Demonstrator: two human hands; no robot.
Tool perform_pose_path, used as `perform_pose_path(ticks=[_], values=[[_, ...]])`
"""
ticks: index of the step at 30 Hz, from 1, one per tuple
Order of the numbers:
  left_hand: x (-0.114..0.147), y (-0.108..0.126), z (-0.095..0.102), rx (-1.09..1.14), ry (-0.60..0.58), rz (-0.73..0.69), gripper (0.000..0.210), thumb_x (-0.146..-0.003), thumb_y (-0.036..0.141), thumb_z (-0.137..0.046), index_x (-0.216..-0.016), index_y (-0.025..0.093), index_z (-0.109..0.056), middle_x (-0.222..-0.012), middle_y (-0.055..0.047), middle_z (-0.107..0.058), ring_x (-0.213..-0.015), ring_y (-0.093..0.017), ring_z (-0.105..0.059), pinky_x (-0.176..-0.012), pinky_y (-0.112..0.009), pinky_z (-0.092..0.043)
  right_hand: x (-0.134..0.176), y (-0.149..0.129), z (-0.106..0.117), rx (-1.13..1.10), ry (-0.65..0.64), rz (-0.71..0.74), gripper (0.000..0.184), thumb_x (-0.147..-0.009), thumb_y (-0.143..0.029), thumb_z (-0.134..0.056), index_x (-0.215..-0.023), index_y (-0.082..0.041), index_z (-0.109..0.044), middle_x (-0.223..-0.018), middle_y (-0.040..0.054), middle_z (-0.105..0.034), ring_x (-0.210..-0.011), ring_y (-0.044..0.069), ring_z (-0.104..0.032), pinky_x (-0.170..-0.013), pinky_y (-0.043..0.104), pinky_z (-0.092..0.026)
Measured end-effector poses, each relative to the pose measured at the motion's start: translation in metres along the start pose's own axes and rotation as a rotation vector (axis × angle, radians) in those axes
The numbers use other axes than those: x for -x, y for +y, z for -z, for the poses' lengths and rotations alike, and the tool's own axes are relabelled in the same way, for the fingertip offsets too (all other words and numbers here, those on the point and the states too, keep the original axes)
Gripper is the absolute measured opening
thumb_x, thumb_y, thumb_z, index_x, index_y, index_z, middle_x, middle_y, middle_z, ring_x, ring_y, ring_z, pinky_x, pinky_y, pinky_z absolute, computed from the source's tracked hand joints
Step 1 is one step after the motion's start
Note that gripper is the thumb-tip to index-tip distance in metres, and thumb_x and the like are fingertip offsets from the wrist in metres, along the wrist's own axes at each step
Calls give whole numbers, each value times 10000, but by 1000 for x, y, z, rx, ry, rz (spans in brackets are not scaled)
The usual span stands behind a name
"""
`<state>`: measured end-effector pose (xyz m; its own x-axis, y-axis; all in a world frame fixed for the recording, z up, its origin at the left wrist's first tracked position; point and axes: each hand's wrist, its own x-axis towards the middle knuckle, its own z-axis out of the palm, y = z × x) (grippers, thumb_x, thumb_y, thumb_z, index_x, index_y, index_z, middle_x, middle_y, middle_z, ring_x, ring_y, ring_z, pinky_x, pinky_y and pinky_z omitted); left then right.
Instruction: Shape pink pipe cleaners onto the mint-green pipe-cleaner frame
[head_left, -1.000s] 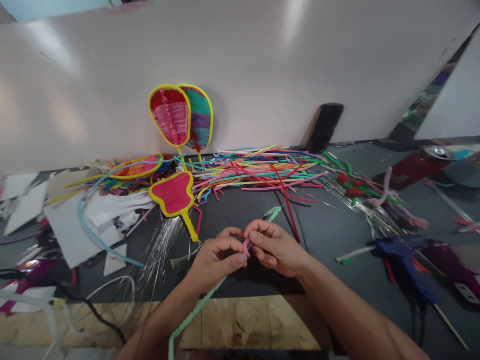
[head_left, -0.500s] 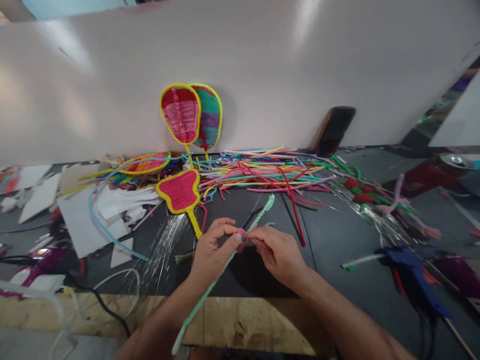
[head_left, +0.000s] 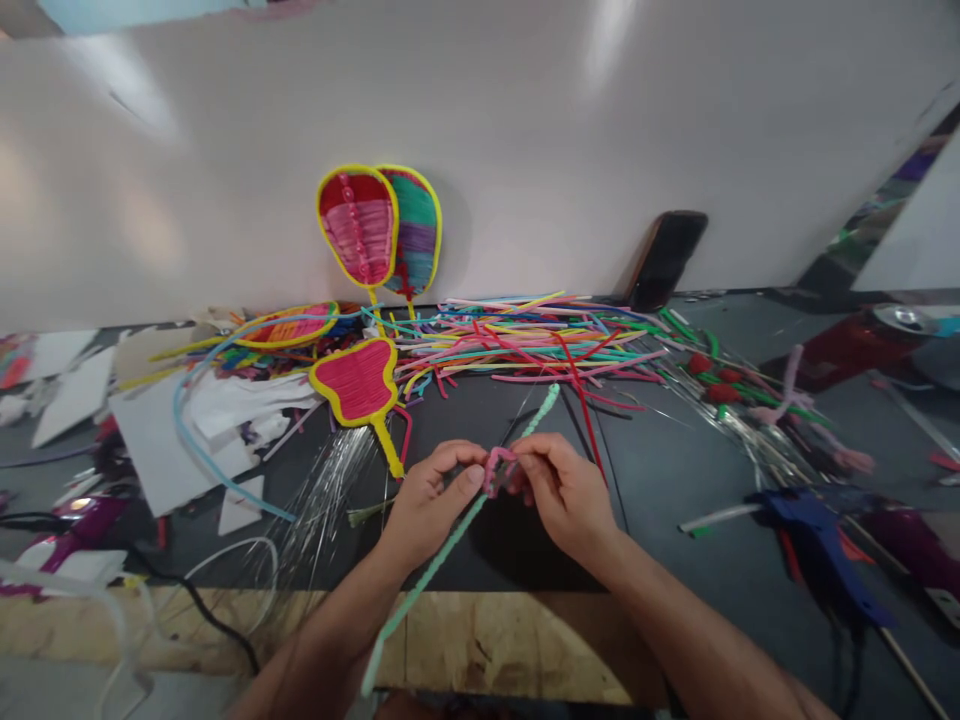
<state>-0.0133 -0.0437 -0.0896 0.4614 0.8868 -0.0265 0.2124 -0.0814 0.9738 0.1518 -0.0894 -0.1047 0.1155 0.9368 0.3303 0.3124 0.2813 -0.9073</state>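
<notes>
Between my hands is a small bent piece of pink pipe cleaner (head_left: pixel 495 462), wrapped near a long twisted mint-green pipe cleaner stem (head_left: pixel 442 558). The stem runs slanting, from near my lap up past my fingers. My left hand (head_left: pixel 439 500) pinches the pink piece and the stem between thumb and forefinger. On the other side, my right hand (head_left: pixel 559 490) is closed with its fingertips on the pink pipe cleaner's right end. Just beyond my left hand lies a yellow-edged pink fan shape (head_left: pixel 356 382) with a yellow handle.
Two yellow-rimmed fans (head_left: pixel 360 230) lean on the white board (head_left: pixel 525 150). Loose colored pipe cleaners (head_left: pixel 525 340) lie along its foot, near a propped phone (head_left: pixel 667 258). At right are a blue glue gun (head_left: pixel 821 550) and a red can (head_left: pixel 862 345); at left, white card pieces (head_left: pixel 165 430).
My right hand has drawn slightly right and up, and the pink loop shows wider between my fingers. The green stem has shifted a little to the right.
</notes>
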Motion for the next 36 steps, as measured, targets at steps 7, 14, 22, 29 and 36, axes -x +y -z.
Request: perform_pose_path(ticks=[7,14,22,29,36], values=[[-5,-7,-1,197,-157,410,490,-803,597,-450,-671,145,-586,-617,-18,-580,-564,-127,-527,-524,-224,-422,-10,-6,1,-626,147,-344,179,-835,-374,-571,-831,-206,-509,-724,-4,-643,-553,113,-634,-456,197,-495],[-1,-11,-8,915,-430,709,553,-773,618,-496,-852,88,-636,-721,-74,-621,-594,-144,-611,-517,-247,-507,-8,-4,3,-692,103,-273,127,-834,-343,-583,-838,-218,-560,-762,-7,-619,-640,113,-612,-517,211,-494],[1,-2,-6,1030,-210,544,247,-664,213,-752,-831,152,-581,-729,-13,-614,-536,-61,-558,-476,-151,-457,-9,1,5,-606,-30,-333,170,-807,-356,-617,-820,-186,-602,-632,-33,-518,-540,75,-473,-497,194,-393],[2,1,-8,965,-244,533,260,-616,196,-771,-788,147,-582,-665,-22,-641,-422,-27,-477,-341,-94,-283,-7,5,2,-663,-193,-400,201,-802,-380,-621,-806,-181,-596,-648,-36,-509,-530,71,-440,-511,203,-365],[0,3,-8,772,6,484,259,-596,193,-782,-746,141,-577,-619,5,-645,-485,-71,-575,-440,-157,-485,-8,9,2,-621,-185,-418,172,-816,-355,-612,-827,-183,-599,-662,-36,-534,-552,69,-453,-520,195,-368]])
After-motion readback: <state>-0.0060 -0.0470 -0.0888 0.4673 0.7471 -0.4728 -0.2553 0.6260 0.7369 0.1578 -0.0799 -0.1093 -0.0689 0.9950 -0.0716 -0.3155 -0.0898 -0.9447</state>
